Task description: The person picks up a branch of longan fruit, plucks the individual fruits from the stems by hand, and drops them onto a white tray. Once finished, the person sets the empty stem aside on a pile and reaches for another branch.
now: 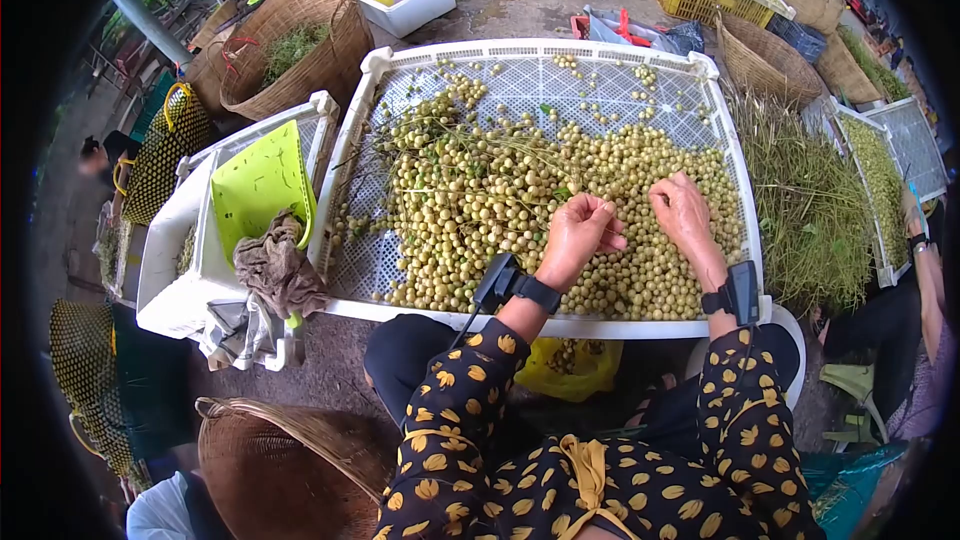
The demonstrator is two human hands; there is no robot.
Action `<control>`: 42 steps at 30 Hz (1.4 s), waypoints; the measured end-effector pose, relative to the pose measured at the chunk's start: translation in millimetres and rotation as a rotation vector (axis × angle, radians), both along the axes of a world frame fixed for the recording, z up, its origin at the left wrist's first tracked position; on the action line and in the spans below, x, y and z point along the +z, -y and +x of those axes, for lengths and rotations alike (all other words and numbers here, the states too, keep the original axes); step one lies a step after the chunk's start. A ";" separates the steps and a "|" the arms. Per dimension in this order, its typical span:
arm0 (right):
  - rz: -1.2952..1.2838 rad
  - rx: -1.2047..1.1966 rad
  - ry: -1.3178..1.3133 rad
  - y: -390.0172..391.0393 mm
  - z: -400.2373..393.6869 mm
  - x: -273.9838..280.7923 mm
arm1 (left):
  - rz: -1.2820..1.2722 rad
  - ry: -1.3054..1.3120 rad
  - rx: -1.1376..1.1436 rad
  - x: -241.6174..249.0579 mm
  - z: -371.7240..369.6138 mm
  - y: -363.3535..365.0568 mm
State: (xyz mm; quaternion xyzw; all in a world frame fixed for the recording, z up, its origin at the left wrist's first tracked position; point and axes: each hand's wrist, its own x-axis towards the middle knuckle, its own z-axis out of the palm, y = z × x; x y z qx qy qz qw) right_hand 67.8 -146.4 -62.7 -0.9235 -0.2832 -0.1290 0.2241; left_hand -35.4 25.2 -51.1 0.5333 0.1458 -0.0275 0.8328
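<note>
A white mesh tray (345,162) holds a thick layer of round yellow-green fruits (455,240), with thin stems and a few leaves among them. My left hand (582,236) is over the middle of the fruits, its thumb and fingers pinched together; what lies between them is too small to make out. To its right, my right hand (682,208) is above the fruits with curled fingers, and its fingertips are partly hidden. The two hands are apart. Stems (520,145) lie across the pile behind my left hand.
A lime-green scoop (262,185) and a brown cloth (278,265) rest on white crates at the left. Cut stems (805,200) are heaped at the right. A wicker basket (290,460) stands at the lower left, and a yellow bag (570,368) under the tray. Other people are at both sides.
</note>
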 end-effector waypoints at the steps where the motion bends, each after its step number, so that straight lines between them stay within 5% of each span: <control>1: 0.043 0.035 -0.009 0.7 0.8 0.4 | 0.005 0.004 0.001 0.8 0.2 1.0; 7: 0.406 0.174 -0.765 -7.3 -20.5 39.2 | 0.039 0.014 -0.017 3.1 1.5 5.0; 18: 0.585 0.386 -1.112 -19.0 -53.0 60.0 | 0.015 0.137 0.049 33.1 -11.2 9.6; 22: 0.433 0.393 -0.993 -19.5 -50.0 56.1 | 0.097 0.172 0.197 16.3 -6.4 7.9; 28: 0.641 0.343 -1.050 -18.6 -45.6 48.3 | -0.039 0.085 0.206 15.1 -10.8 9.1; 32: 0.541 0.272 -0.795 -4.2 -32.3 31.4 | -0.165 0.043 0.342 19.0 -7.4 -0.7; 35: 0.204 0.325 -0.082 3.6 -32.2 39.3 | 0.046 0.045 0.165 21.9 -9.2 -1.9; 39: 0.356 0.287 -0.799 -4.1 -50.3 66.0 | 0.372 0.124 -0.062 13.7 -13.1 22.0; 42: 0.369 0.315 -0.679 -3.7 -52.5 56.8 | 0.439 0.124 -0.101 16.3 -15.7 26.2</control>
